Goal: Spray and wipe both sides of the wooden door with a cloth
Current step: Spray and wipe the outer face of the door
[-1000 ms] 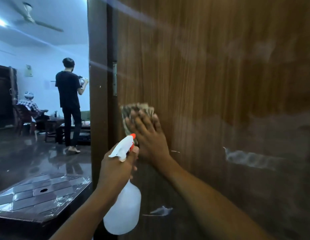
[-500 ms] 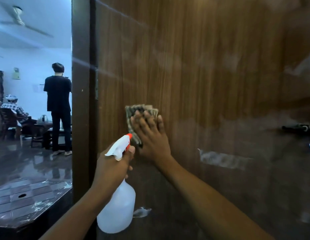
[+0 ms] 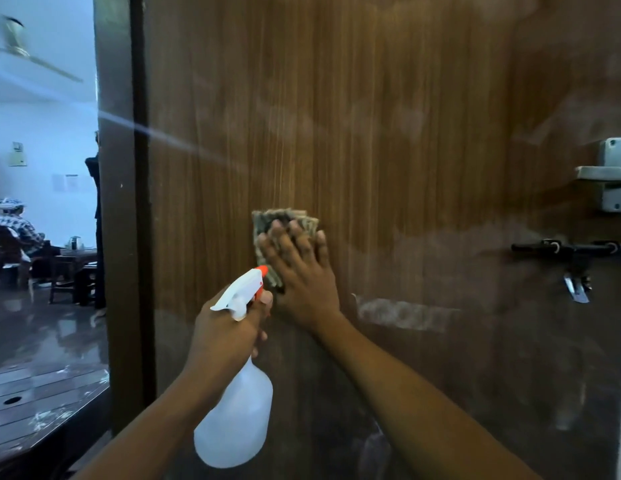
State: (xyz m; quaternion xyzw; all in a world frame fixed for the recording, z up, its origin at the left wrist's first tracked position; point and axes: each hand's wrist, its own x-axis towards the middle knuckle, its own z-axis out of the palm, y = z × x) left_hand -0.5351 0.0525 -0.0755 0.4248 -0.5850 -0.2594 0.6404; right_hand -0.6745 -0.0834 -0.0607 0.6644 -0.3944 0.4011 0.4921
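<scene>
The right hand [image 3: 302, 275] presses a folded cloth [image 3: 285, 223] flat against the wooden door [image 3: 388, 133] to wipe it, while at its eight o'clock the left hand [image 3: 222, 337] grips the spray bottle [image 3: 234, 420], ready to spray.

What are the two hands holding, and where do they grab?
The left hand grips the spray bottle round its neck, under the trigger. The right hand presses the cloth flat against the door.

Door [image 3: 388, 133]: brown, vertical wood grain, pale hazy smears. Cloth [image 3: 267, 223]: grey-beige, dark mottled weave. Spray bottle [image 3: 234, 424]: translucent white, orange nozzle tip. Latch [image 3: 565, 249]: black. Handle plate [image 3: 614, 174]: grey.
</scene>
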